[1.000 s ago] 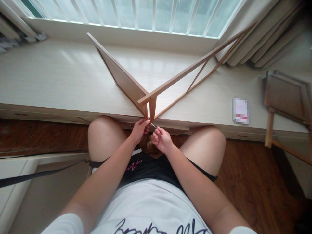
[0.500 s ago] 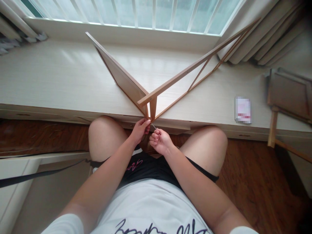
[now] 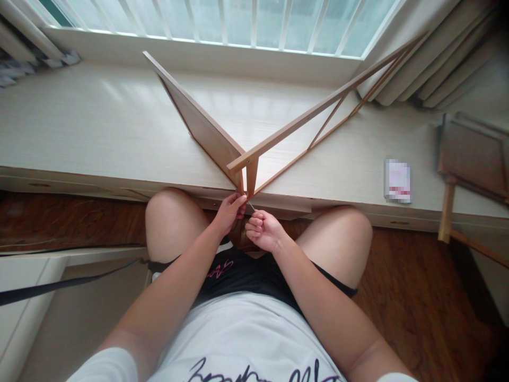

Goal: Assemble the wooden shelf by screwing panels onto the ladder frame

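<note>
Two wooden pieces meet in a V on the pale window bench (image 3: pixel 79 132): a solid panel (image 3: pixel 194 122) leaning left and an open slatted frame (image 3: pixel 318 114) running right. My left hand (image 3: pixel 228 211) pinches the corner joint (image 3: pixel 246 183) where they meet, at the bench's front edge. My right hand (image 3: pixel 262 231) is closed in a fist round a thin metal tool (image 3: pixel 251 206), whose tip points up into that joint. Both hands hang between my bare knees.
A small white packet (image 3: pixel 397 180) lies on the bench to the right. Another wooden furniture part (image 3: pixel 473 164) rests at the far right. Curtains (image 3: pixel 429 63) hang at the upper right, beside the barred window (image 3: pixel 222 21). Wooden floor lies below, and a white unit (image 3: pixel 40 297) stands at lower left.
The hands stay at the joint. My right fist has turned slightly and dropped a little with the thin tool. The view has shifted a touch.
</note>
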Demonstrator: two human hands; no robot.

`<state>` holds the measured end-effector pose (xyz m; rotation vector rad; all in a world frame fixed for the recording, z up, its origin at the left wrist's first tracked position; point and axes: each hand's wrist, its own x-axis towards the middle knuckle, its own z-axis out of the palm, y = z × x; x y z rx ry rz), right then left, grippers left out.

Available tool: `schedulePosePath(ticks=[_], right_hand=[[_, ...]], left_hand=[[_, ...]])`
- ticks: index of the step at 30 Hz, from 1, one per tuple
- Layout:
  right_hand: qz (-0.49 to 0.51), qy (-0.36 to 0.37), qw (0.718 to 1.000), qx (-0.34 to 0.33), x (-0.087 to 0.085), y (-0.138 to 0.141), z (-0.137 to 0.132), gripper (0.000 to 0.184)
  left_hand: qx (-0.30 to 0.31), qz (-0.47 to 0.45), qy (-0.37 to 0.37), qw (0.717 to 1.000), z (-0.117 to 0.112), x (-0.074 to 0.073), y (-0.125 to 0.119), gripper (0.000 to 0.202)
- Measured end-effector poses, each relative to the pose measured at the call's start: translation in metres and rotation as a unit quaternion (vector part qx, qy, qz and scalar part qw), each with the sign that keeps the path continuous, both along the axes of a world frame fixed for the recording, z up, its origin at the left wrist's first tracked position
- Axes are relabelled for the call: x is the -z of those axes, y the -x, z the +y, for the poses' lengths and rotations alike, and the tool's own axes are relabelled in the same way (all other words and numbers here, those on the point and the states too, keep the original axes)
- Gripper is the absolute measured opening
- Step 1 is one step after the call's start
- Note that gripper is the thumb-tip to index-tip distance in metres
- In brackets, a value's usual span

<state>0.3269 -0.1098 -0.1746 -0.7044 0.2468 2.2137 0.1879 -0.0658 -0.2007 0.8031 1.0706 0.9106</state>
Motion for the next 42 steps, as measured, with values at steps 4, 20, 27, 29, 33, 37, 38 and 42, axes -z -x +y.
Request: schedulePosePath(ticks=[4,20,27,29,33,37,38,42], right_hand=[[-0.047,-0.022,0.999,0.011,-0.001,0.002,0.001,0.033],[-0.272,-0.176,0.945,0.049,0.012,0.014,-0.005,0.037],[-0.308,-0.204,0.927,0.06,0.015,0.015,-0.006,0.039],[-0.302,-0.206,0.928,0.064,0.016,0.015,-0.007,0.039],[-0.295,-0.209,0.93,0.07,0.018,0.015,-0.007,0.039],[-0.298,-0.218,0.926,0.073,0.02,0.015,-0.007,0.04],[-0.301,-0.222,0.925,0.073,0.021,0.015,-0.008,0.041],[-0.317,-0.232,0.917,0.075,0.024,0.015,-0.008,0.041]], left_hand=[[0.003,-0.003,0.001,1.0,0.0,0.0,0.0,0.029],[0.003,0.001,0.015,1.0,-0.001,-0.004,0.001,0.032],[0.012,0.0,0.008,1.0,-0.001,-0.001,0.003,0.032],[0.014,0.001,0.012,1.0,0.0,0.0,0.003,0.032],[0.012,-0.002,0.014,1.0,0.0,0.0,0.003,0.032],[0.009,0.001,0.019,1.0,0.0,0.0,0.003,0.033],[0.009,0.001,0.019,1.0,0.0,0.0,0.003,0.033],[0.01,-0.001,0.015,1.0,0.0,0.0,0.003,0.032]])
